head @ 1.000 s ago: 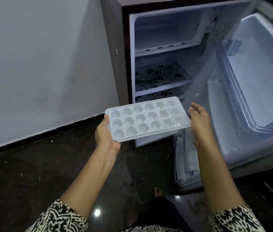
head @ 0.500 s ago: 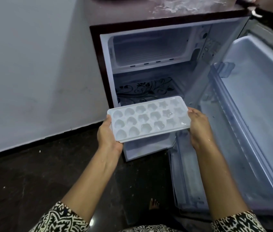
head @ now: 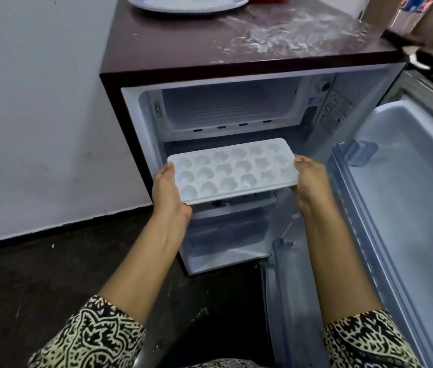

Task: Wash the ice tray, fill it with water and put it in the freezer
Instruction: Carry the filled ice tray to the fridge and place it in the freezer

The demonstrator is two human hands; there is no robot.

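A white ice tray (head: 232,170) with several shaped wells is held level in front of the open small fridge (head: 141,123). My left hand (head: 169,191) grips its left short end and my right hand (head: 312,183) grips its right short end. The tray hangs just below the open freezer compartment (head: 232,107) at the top of the fridge, whose inside looks bare. Whether the wells hold water is hard to tell from the glare.
The fridge door (head: 409,197) stands open to the right with its door racks (head: 353,155). On the fridge's wet maroon top (head: 210,46) sits a white plate (head: 186,4). A white wall (head: 37,115) is on the left; the floor is dark.
Both hands have carried the tray up and closer to the fridge, to just under the freezer opening. My right hand, apart from the tray a second ago, now grips its right end.
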